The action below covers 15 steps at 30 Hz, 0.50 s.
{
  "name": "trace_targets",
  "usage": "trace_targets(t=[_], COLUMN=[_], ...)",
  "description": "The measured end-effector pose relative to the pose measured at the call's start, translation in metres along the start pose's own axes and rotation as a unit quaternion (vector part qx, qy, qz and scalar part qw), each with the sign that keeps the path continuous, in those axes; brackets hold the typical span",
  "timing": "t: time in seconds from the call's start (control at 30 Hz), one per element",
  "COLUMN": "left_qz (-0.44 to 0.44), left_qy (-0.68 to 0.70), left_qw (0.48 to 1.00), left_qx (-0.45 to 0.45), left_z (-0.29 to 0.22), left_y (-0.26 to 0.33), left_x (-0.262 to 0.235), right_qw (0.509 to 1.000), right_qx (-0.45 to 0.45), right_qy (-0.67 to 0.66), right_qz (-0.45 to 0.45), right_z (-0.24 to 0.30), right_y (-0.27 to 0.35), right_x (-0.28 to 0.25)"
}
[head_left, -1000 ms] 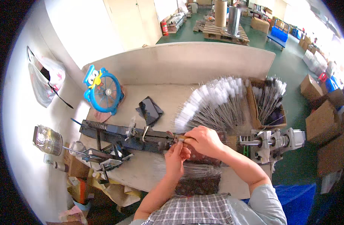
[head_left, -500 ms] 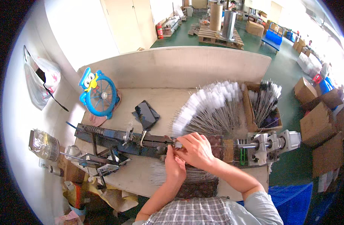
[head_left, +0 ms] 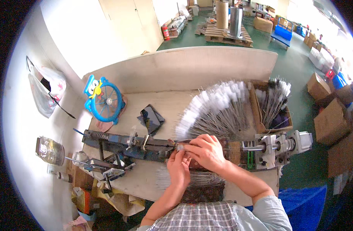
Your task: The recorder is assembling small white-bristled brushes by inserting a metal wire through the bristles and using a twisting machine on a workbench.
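Note:
My left hand (head_left: 178, 168) and my right hand (head_left: 208, 153) meet over the middle of a long, narrow twisting machine (head_left: 153, 154). Both hands are closed, their fingertips pinched around a small pale piece (head_left: 180, 147). Fingers hide most of it, so its kind cannot be told. A thin wire (head_left: 231, 148) runs from beside the right hand to the metal shaft (head_left: 253, 148) of the motor end (head_left: 299, 142). Behind the hands lies a fan of white-tipped wire brushes (head_left: 218, 111). More thin wires (head_left: 205, 179) lie in front, partly under my forearms.
A cardboard box (head_left: 257, 111) of black- and white-tipped brushes stands at the back right. A dark flat object (head_left: 150, 120) and a blue toy-like fan (head_left: 107, 101) are on the table (head_left: 161, 101), before a low back board (head_left: 184, 69). A metal frame (head_left: 107, 165) juts out at left.
My right hand has shifted slightly rightward and its fingers have curled differently at the pale piece. My left hand stays close to the same spot. The whole view has tilted a little.

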<state>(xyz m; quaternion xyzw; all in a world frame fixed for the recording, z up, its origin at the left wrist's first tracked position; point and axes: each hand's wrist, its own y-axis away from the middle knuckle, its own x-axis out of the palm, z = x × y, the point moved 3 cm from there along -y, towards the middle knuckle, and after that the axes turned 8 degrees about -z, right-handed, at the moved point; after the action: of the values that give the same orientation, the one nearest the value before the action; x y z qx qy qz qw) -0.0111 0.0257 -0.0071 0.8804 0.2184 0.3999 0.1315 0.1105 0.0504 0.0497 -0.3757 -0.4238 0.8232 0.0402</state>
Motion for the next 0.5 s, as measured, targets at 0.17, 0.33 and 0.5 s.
trace_targets(t=[0.17, 0.33, 0.5], left_qz=[0.001, -0.011, -0.019], left_qy=[-0.042, -0.005, 0.043], left_qw=[0.999, 1.000, 0.998], left_qx=[0.005, -0.022, -0.043], left_z=[0.001, 0.003, 0.000], left_y=[0.005, -0.006, 0.000], left_x=[0.008, -0.009, 0.001], right_qw=[1.000, 0.999, 0.999], right_qx=[0.010, 0.024, 0.021], right_qy=[-0.027, -0.031, -0.019], right_qz=[0.002, 0.034, 0.030], right_z=[-0.003, 0.006, 0.008], right_y=[0.001, -0.003, -0.005], right_x=[-0.010, 0.009, 0.005])
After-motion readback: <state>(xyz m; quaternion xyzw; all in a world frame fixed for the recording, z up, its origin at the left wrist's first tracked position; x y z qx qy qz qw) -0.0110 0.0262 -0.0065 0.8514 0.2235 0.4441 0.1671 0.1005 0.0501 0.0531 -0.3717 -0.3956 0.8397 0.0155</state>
